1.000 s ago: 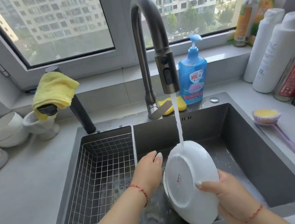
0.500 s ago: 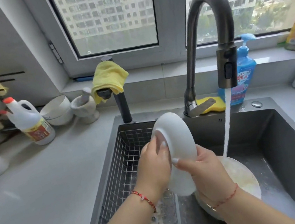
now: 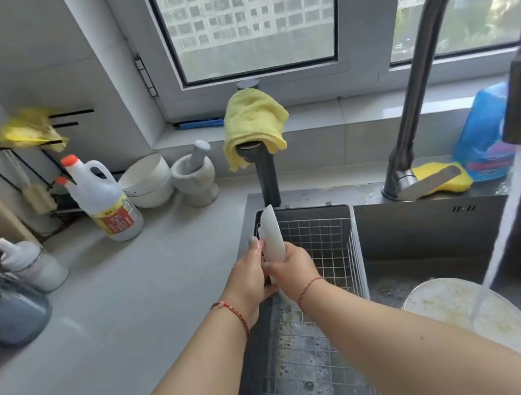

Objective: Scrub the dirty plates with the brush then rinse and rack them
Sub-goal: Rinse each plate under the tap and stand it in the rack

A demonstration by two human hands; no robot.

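Over dark sink (image 3: pixel 432 229), running faucet (image 3: pixel 480 29) pours onto dirty plate (image 3: pixel 459 308) lying in right basin. Wire rack basket (image 3: pixel 324 248) fills left basin. Both hands pinch white plate (image 3: pixel 272 230) upright, edge-on, at basket's far left corner: left hand (image 3: pixel 249 279) outside, right hand (image 3: pixel 294 269) inside, fingers curled round plate.

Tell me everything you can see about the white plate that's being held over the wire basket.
The white plate is plain, smooth and glossy, ceramic by the look of it. It stands on edge, nearly upright, so mostly its thin rim faces the camera. It is at the left side of the wire basket in the sink's left compartment. The left hand and the right hand grip its lower part from either side. No dirt shows on it. Whether its bottom edge touches the basket is hidden.
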